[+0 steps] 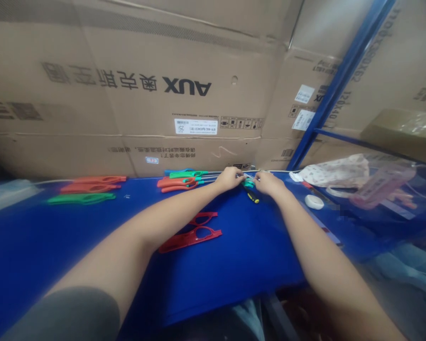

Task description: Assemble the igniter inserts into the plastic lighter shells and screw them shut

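Both hands are together at the far edge of the blue table. My left hand (229, 179) has its fingers curled at the ends of several thin metal rods that run from orange and green handles (179, 182). Facing it, my right hand (269, 183) is closed in a pinch. Small teal pieces (248, 183) show between the two hands; what each set of fingers grips is too small and blurred to make out. Just below them lies a black and yellow tool handle (252, 195), apparently a screwdriver. Red plastic handle halves (193, 238) lie nearer me, partly behind my left forearm.
Orange and green handle shells (92, 187) lie at the left. A printed cardboard sheet (145, 109) stands behind the table, beside a blue metal post (333, 90). To the right are a white round object (314, 202), a patterned cloth bag (337, 171) and a pinkish plastic packet (385, 187).
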A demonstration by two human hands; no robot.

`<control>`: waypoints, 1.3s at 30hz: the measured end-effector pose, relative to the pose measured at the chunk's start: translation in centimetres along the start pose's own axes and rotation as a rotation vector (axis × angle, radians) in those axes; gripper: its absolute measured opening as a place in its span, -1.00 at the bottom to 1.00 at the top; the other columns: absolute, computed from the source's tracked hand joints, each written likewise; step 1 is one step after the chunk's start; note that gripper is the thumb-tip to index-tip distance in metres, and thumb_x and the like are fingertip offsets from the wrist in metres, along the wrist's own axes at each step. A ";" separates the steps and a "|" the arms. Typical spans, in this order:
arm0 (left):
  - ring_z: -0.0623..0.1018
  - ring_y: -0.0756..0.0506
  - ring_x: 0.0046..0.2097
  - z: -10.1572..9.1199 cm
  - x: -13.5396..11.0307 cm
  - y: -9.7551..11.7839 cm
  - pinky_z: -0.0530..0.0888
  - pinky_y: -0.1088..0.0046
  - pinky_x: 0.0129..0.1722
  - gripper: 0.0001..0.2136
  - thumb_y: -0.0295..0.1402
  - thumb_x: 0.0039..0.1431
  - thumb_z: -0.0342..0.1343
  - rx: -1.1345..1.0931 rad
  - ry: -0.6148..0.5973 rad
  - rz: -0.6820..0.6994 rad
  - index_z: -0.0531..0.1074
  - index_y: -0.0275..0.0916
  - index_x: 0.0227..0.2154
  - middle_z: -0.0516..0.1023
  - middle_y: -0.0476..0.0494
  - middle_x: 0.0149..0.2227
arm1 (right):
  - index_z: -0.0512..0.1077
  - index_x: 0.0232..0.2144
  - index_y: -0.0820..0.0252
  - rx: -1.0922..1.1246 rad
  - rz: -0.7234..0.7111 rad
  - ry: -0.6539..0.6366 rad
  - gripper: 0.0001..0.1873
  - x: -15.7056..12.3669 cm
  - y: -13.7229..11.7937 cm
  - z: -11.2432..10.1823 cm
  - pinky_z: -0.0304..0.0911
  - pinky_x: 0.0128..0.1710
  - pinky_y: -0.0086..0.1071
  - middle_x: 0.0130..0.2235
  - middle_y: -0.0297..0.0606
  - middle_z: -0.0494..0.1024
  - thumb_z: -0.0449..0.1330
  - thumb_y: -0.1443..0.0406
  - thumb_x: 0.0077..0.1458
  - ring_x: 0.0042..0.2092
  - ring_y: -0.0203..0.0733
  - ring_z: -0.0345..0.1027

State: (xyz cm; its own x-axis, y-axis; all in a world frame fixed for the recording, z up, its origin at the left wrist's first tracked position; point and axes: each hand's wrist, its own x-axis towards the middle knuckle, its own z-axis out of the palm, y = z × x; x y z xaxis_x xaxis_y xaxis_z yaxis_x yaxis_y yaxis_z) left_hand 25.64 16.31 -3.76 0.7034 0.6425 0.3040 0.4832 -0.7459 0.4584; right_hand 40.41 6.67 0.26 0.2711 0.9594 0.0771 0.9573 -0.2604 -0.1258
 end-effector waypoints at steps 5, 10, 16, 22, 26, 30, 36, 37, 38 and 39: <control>0.53 -0.19 0.00 0.3 0.8 -0.1 0.54 0.14 -0.03 -0.68 -0.23 0.34 0.12 -0.141 0.019 -0.104 0.41 -0.27 0.06 0.47 -0.23 0.07 | 0.51 -0.16 0.13 0.023 0.022 0.032 -0.76 0.0 -0.3 -0.2 0.32 -0.13 -0.26 -0.06 -0.04 0.61 0.07 0.22 0.25 0.00 0.05 0.48; 0.53 -0.18 0.01 0.4 1.2 0.2 0.54 0.13 -0.03 -0.67 -0.24 0.34 0.13 -0.206 0.093 -0.241 0.39 -0.27 0.08 0.46 -0.25 0.08 | 0.49 -0.16 0.15 0.037 0.041 0.079 -0.73 -0.1 -0.4 -0.8 0.31 -0.11 -0.24 -0.05 -0.01 0.61 0.04 0.22 0.27 0.02 0.10 0.47; 0.53 -0.18 0.01 0.3 0.6 0.8 0.54 0.14 -0.02 -0.69 -0.24 0.35 0.11 -0.218 0.079 -0.233 0.41 -0.25 0.07 0.46 -0.24 0.08 | 0.47 -0.10 0.17 0.056 0.088 0.135 -0.70 -0.2 -0.3 -1.3 0.31 -0.12 -0.24 -0.03 0.04 0.59 -0.01 0.23 0.29 0.03 0.10 0.47; 0.53 -0.18 0.01 0.0 -0.1 0.7 0.54 0.13 -0.03 -0.68 -0.24 0.34 0.13 -0.252 0.055 -0.193 0.40 -0.27 0.08 0.46 -0.24 0.08 | 0.46 -0.07 0.17 0.058 0.104 0.145 -0.69 -0.3 -0.2 -1.3 0.32 -0.11 -0.23 -0.01 0.05 0.58 -0.03 0.23 0.31 0.04 0.10 0.46; 0.53 -0.18 0.01 -0.3 -0.3 0.6 0.54 0.14 -0.02 -0.69 -0.24 0.35 0.12 -0.305 0.084 -0.169 0.41 -0.25 0.07 0.46 -0.24 0.08 | 0.49 -0.10 0.20 0.050 0.090 0.105 -0.70 -0.1 -0.1 -1.1 0.32 -0.10 -0.21 -0.01 0.08 0.58 0.02 0.22 0.28 0.04 0.13 0.47; 0.53 -0.18 0.01 0.2 0.1 0.8 0.54 0.14 -0.02 -0.69 -0.24 0.35 0.12 -0.392 0.110 -0.197 0.41 -0.26 0.07 0.46 -0.24 0.08 | 0.51 -0.14 0.21 0.056 0.060 0.072 -0.72 0.0 -0.2 -0.8 0.31 -0.11 -0.23 -0.04 0.09 0.60 0.06 0.22 0.26 0.01 0.12 0.49; 0.53 -0.18 0.00 0.8 0.5 1.3 0.54 0.13 -0.03 -0.66 -0.24 0.34 0.13 -0.425 0.174 -0.293 0.39 -0.28 0.09 0.46 -0.25 0.08 | 0.51 -0.17 0.21 0.105 0.028 0.108 -0.74 -0.1 -0.2 -0.7 0.29 -0.12 -0.27 -0.08 0.08 0.61 0.07 0.23 0.25 -0.02 0.08 0.49; 0.53 -0.18 0.01 0.6 0.2 1.4 0.54 0.13 -0.03 -0.67 -0.24 0.34 0.13 -0.409 0.189 -0.295 0.39 -0.27 0.09 0.46 -0.25 0.08 | 0.51 -0.19 0.22 0.119 0.024 0.117 -0.75 -0.1 -0.1 -0.7 0.28 -0.14 -0.27 -0.09 0.08 0.61 0.08 0.23 0.24 -0.04 0.07 0.49; 0.53 -0.18 0.01 0.3 -0.1 1.5 0.54 0.13 -0.02 -0.68 -0.24 0.34 0.12 -0.391 0.199 -0.291 0.39 -0.26 0.08 0.46 -0.25 0.08 | 0.50 -0.20 0.22 0.137 0.017 0.126 -0.76 0.0 -0.1 -0.8 0.28 -0.15 -0.27 -0.11 0.07 0.61 0.09 0.24 0.24 -0.06 0.07 0.49; 0.53 -0.17 0.01 -0.1 -0.5 1.6 0.54 0.14 -0.02 -0.68 -0.24 0.35 0.12 -0.374 0.200 -0.281 0.40 -0.26 0.08 0.46 -0.25 0.08 | 0.50 -0.22 0.23 0.159 0.005 0.136 -0.77 0.0 -0.1 -0.8 0.27 -0.16 -0.27 -0.12 0.07 0.61 0.08 0.25 0.24 -0.07 0.06 0.49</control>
State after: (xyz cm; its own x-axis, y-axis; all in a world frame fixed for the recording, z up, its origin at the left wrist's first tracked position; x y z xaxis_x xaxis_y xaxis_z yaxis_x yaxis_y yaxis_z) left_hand 26.00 14.82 -3.07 0.4413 0.8578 0.2633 0.3941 -0.4489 0.8020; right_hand 40.44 6.57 1.10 0.2973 0.9319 0.2077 0.9309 -0.2345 -0.2802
